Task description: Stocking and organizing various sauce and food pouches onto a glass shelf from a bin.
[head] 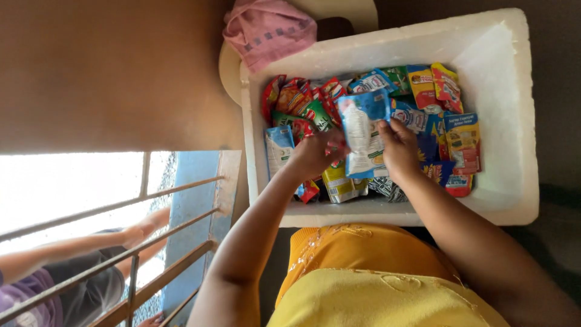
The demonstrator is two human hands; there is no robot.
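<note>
A white foam box point(505, 79) stands in front of me, filled with several colourful snack and powder sachets point(448, 130). Both my hands are inside it. My left hand point(315, 154) and my right hand point(398, 148) together hold a blue and white sachet point(362, 133) upright above the pile. The left hand grips its left edge, the right hand pinches its right edge near the middle. Red and green packets point(299, 100) lie behind the left hand.
A pink cloth point(269, 30) lies on a pale round seat behind the box. A brown wall fills the upper left. At the lower left a barred window point(121, 242) shows another person's arm point(78, 245) outside. My yellow garment point(369, 278) is below.
</note>
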